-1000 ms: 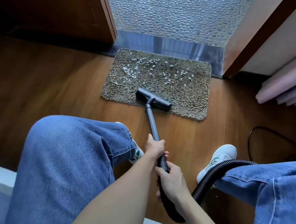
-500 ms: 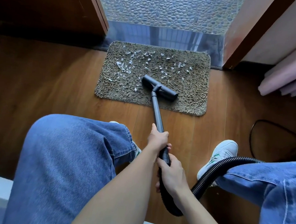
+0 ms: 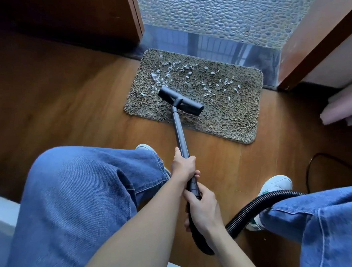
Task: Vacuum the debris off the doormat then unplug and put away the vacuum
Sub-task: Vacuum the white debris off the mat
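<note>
Two hands hold the vacuum's black wand [image 3: 178, 131], which slants away from the seated person toward the doormat [image 3: 224, 120]. The left hand [image 3: 183, 165] is farther along the tube, its fingers wrapped fully round it with the thumb lying along the top. The right hand [image 3: 204, 210] is closer to the body, curled round the thicker curved handle where the tube meets the hose; its fingertips are tucked underneath and hidden.

At the wand's far end the flat floor nozzle [image 3: 180, 100] rests on the near-left part of the shaggy tan doormat, set at a slant with its left end farther away. White scraps of debris [image 3: 175, 72] lie scattered across the mat's far half, just beyond the nozzle, with a few bits near its left end. The mat sits on the wooden floor [image 3: 69, 94], its far edge against a metal threshold [image 3: 208, 44], with pebble tiles [image 3: 221, 13] past that.

A black ribbed hose [image 3: 247, 209] curves out from under the right hand and passes over the right leg in blue jeans [image 3: 320, 227]. White sneakers show beside each knee. A dark power cord [image 3: 307, 174] loops on the floor at the right, well apart from the mat.
</note>
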A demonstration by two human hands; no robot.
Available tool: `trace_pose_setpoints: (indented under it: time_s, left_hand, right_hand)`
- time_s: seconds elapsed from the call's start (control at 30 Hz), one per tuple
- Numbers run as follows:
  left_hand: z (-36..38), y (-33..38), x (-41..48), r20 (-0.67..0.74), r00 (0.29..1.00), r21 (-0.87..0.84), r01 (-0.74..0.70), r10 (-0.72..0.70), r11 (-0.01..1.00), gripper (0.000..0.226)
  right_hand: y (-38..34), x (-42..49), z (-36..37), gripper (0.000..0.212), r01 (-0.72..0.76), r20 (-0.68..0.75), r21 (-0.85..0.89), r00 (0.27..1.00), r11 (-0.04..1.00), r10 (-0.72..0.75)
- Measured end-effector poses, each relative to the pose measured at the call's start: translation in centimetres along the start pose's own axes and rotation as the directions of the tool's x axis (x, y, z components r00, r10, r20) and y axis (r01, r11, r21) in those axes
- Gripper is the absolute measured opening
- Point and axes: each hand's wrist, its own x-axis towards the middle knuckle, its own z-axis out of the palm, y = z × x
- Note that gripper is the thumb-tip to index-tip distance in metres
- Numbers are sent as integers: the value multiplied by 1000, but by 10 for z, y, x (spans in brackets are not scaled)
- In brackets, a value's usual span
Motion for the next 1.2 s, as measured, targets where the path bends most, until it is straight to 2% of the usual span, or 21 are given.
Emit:
trace_pose_setpoints:
  time_s: [0.13,0.33,0.57,0.73,0.87,0.97,1.13,1.2]
  left_hand:
    - [-22,-6,3,-54,998,-39,10,-12,999,71]
    - [-18,-13,8,-39,997,-52,66,-68,996,76]
    - [-21,6,34,-36,999,-5,36,-36,999,75]
    - [-17,25,54,15,1000,34,8,-9,999,61]
    - [-6,30,52,39,999,37,14,-15,999,67]
    - [-3,30,45,38,999,17,18,-19,1000,75]
    - [-11,17,27,12,999,-39,39,-39,998,64]
    - [-17,6,18,-7,999,-47,52,-53,998,68]
  right_hand:
    - [-3,-2,15,16,17,43,-48,999,999,-15]
    - [1,0,18,18,-47,16,-54,999,997,48]
    - [-13,24,28,18,-52,11,9,999,999,52]
    - [-23,44,32,18,-43,-13,62,999,997,44]
    - [-24,47,22,20,-59,-23,73,998,996,60]
    - [-24,45,15,19,-62,-5,56,998,996,63]
    - [-18,28,14,17,-58,49,8,997,998,58]
    - [-13,18,15,18,-54,80,-14,995,998,55]
